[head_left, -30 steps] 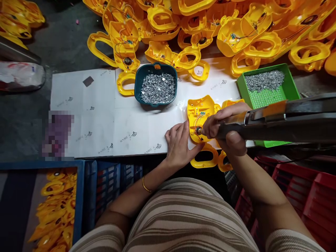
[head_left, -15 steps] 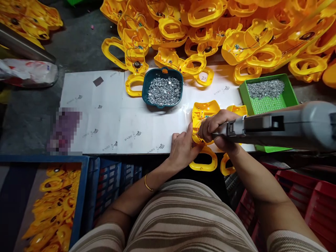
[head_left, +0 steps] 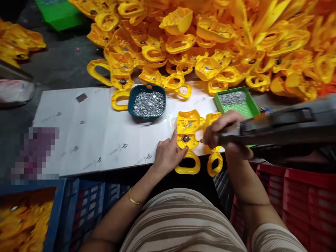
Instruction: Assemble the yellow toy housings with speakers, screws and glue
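Observation:
My left hand point(head_left: 168, 152) grips the left edge of a yellow plastic housing point(head_left: 187, 120), its thumb low on the part and its index finger along the side. Inside the housing show thin wires, a small green board and a round metal part point(head_left: 186, 139). In my right hand point(head_left: 223, 129) is a grey electric screwdriver point(head_left: 278, 122), blurred by motion. Its tip lies just right of the round part, and I cannot tell if it touches the housing. Partly behind my right hand sits a second yellow housing point(head_left: 214, 164).
A dark teal tray point(head_left: 130, 105) and a green tray point(head_left: 250, 110) hold small metal screws. Yellow housings point(head_left: 178, 21) are heaped behind the white board point(head_left: 99, 143). Blue crates point(head_left: 59, 206) stand at left, red crates point(head_left: 296, 196) at right.
My right hand and the screwdriver have drawn back to the right, uncovering the round part in the housing. The whole view has shifted, with the bench things now further left and lower.

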A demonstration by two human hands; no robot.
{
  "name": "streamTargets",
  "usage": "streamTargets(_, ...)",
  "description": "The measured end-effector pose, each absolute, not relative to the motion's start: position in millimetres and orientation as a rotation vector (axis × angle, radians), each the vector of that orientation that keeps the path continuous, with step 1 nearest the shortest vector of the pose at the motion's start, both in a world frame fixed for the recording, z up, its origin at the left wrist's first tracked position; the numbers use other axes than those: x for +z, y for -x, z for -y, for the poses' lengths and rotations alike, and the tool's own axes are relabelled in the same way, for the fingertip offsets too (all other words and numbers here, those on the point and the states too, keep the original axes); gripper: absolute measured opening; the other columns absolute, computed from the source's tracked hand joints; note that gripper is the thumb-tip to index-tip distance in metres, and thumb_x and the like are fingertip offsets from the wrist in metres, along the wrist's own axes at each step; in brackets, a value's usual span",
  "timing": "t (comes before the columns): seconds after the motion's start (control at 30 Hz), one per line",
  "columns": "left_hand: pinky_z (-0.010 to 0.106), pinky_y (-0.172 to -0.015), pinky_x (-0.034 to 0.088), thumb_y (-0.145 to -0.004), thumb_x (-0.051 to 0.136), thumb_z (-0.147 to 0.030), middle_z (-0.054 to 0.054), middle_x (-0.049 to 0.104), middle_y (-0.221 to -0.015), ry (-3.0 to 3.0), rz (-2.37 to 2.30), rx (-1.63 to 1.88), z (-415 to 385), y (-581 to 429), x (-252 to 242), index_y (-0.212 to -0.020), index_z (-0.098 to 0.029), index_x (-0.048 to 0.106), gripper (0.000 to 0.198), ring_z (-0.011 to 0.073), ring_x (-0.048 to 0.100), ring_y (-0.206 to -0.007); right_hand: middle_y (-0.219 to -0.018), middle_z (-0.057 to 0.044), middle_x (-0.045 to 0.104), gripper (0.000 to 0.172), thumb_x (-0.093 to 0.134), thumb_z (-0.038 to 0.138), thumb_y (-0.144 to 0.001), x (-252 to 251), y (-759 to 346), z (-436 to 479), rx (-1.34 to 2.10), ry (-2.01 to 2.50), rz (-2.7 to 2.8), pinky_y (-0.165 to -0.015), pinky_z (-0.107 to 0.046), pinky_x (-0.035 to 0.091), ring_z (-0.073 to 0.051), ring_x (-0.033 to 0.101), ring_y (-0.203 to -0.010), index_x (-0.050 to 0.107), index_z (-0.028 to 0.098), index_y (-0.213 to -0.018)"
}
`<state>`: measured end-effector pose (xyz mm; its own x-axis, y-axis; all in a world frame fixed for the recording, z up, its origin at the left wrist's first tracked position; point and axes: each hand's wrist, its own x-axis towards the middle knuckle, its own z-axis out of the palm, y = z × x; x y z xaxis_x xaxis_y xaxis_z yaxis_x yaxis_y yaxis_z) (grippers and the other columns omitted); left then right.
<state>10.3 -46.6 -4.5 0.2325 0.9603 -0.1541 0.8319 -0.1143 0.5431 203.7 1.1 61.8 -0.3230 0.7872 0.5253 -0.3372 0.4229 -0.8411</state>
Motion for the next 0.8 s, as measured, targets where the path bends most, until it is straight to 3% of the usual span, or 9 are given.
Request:
streamTargets(0.1, 0.039, -0.081, 0.045, -0.083, 0.065, -0.051, 0.013, 0.068, -0.106, -2.207, -1.74, 0.535, 49, -9, -6, -0.144, -0.016, 0.039, 0.075, 0.0289, 0.061, -0.098, -0.054, 0.006, 0.052, 0.022, 0.066, 0.036, -0.079, 67, -247, 18, 0.834, 0.595, 1.314, -0.04, -0.026, 0.044, -0.012, 0.05, -0.04, 0.059, 0.024, -0.096)
streamTargets(0.17, 0.045, -0.093, 0.042, -0.085, 0.063, -0.05, 0.018, 0.057, -0.131, -2.4, -1.62, 0.725, 54, -16, -4, -0.14, -0.019, 0.046, 0.065, 0.0329, 0.053, -0.117, -0.054, 0.006, 0.051, 0.02, 0.067, 0.035, -0.079, 62, -274, 30, 0.636, 0.744, 1.191, -0.04, -0.026, 0.043, -0.012, 0.048, -0.04, 0.057, 0.025, -0.093)
streamTargets(0.27, 0.054, -0.111, 0.021, -0.083, 0.064, -0.055, 0.014, 0.046, -0.146, -2.706, -1.043, 0.675, 61, -34, 2, -0.136, -0.027, 0.052, 0.061, 0.0353, 0.038, -0.134, -0.054, 0.007, 0.052, 0.023, 0.066, 0.038, -0.078, 43, -302, 41, 0.526, 0.92, 1.065, -0.043, -0.028, 0.045, -0.013, 0.047, -0.04, 0.054, 0.025, -0.093)
streamTargets(0.33, 0.056, -0.116, 0.006, -0.075, 0.066, -0.066, 0.009, 0.044, -0.149, -2.807, -0.727, 0.51, 64, -46, 4, -0.137, -0.031, 0.051, 0.073, 0.0354, 0.035, -0.138, -0.054, 0.008, 0.051, 0.027, 0.066, 0.042, -0.079, 31, -309, 43, 0.503, 0.984, 1.028, -0.046, -0.029, 0.047, -0.013, 0.047, -0.041, 0.052, 0.026, -0.094)
streamTargets(0.4, 0.056, -0.118, 0.001, -0.069, 0.07, -0.068, 0.007, 0.041, -0.152, -2.858, -0.586, 0.363, 63, -52, 1, -0.138, -0.032, 0.05, 0.08, 0.035, 0.034, -0.139, -0.055, 0.008, 0.052, 0.029, 0.065, 0.046, -0.08, 22, -310, 41, 0.517, 1.012, 1.022, -0.048, -0.03, 0.049, -0.013, 0.049, -0.041, 0.051, 0.025, -0.095)
streamTargets(0.5, 0.057, -0.118, 0.007, -0.075, 0.074, -0.049, 0.007, 0.043, -0.151, -2.944, -0.557, 0.228, 55, -48, -6, -0.13, -0.03, 0.057, 0.061, 0.0338, 0.037, -0.138, -0.056, 0.008, 0.052, 0.035, 0.067, 0.049, -0.077, 17, -312, 35, 0.556, 1.0, 1.031, -0.05, -0.03, 0.051, -0.013, 0.054, -0.044, 0.05, 0.024, -0.096)
streamTargets(0.63, 0.057, -0.116, 0.019, -0.081, 0.066, -0.017, 0.004, 0.046, -0.149, -3.077, -0.498, 0.142, 39, -30, -8, -0.104, -0.026, 0.068, 0.024, 0.0316, 0.044, -0.135, -0.07, 0.001, 0.063, 0.038, 0.069, 0.047, -0.076, 18, -322, 37, 0.598, 0.998, 1.14, -0.06, -0.034, 0.055, -0.018, 0.065, -0.062, 0.055, 0.022, -0.1)
streamTargets(0.73, 0.055, -0.117, 0.021, -0.082, 0.062, -0.012, 0.001, 0.043, -0.151, -3.107, -0.356, 0.111, 26, -16, 0, -0.093, -0.025, 0.069, 0.018, 0.0293, 0.042, -0.138, -0.086, -0.006, 0.07, 0.03, 0.065, 0.042, -0.08, 17, -329, 56, 0.534, 1.13, 1.313, -0.079, -0.041, 0.054, -0.023, 0.068, -0.08, 0.064, 0.019, -0.1)
streamTargets(0.8, 0.052, -0.12, 0.019, -0.084, 0.061, -0.015, -0.001, 0.042, -0.151, -3.105, -0.251, 0.091, 17, -7, 7, -0.097, -0.027, 0.069, 0.019, 0.0264, 0.038, -0.141, -0.094, -0.008, 0.071, 0.03, 0.065, 0.041, -0.079, 16, -335, 73, 0.37, 1.239, 1.336, -0.084, -0.041, 0.053, -0.025, 0.067, -0.087, 0.068, 0.019, -0.1)
